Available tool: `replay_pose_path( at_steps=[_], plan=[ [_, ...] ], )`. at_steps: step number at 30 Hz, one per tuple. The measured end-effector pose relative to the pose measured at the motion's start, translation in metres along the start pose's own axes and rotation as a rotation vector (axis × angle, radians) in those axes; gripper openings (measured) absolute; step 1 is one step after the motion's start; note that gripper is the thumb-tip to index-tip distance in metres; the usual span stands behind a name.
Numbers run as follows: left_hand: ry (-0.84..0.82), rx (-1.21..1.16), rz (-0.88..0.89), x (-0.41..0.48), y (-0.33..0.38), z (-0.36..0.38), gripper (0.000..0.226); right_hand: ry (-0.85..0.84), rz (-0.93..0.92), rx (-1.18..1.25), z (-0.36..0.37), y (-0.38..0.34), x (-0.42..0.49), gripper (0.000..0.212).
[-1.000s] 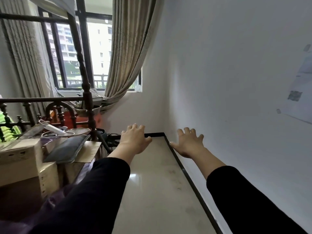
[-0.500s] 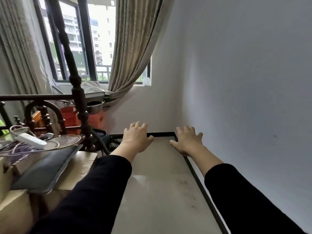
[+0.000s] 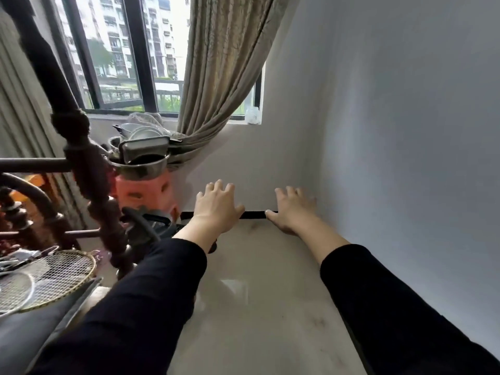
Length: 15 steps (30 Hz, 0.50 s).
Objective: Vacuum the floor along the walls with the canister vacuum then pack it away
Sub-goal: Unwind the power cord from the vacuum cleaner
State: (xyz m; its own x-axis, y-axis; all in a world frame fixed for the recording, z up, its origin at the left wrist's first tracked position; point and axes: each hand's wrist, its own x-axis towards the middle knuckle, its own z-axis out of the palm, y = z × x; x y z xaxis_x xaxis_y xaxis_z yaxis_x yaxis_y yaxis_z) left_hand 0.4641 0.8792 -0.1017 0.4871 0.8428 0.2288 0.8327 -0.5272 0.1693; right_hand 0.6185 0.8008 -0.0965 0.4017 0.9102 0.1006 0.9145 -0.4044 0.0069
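Black sleeve (image 3: pixel 151 293) half hides a dark object (image 3: pixel 147 220); left hand (image 3: pixel 216 209) and right hand (image 3: pixel 293 209) are spread.

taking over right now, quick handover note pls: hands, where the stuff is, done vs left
Left hand: open, fingers spread, holding nothing.
Right hand: open, empty, near the white wall.
Both reach over the pale glossy floor toward the black skirting strip in the corner.
Canister vacuum: not clearly in view; dark items sit by the orange plastic stool.
Done: cannot tell. Left: vacuum along walls, pack away.
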Motion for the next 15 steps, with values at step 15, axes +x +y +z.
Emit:
replay_pose_path(
  at_steps=[15],
  plan=[
    [-0.06,-0.048,-0.472,0.238,-0.162,0.112,0.055,-0.172,-0.412,0.002,0.122,-0.109,0.329,0.06]
  ],
)
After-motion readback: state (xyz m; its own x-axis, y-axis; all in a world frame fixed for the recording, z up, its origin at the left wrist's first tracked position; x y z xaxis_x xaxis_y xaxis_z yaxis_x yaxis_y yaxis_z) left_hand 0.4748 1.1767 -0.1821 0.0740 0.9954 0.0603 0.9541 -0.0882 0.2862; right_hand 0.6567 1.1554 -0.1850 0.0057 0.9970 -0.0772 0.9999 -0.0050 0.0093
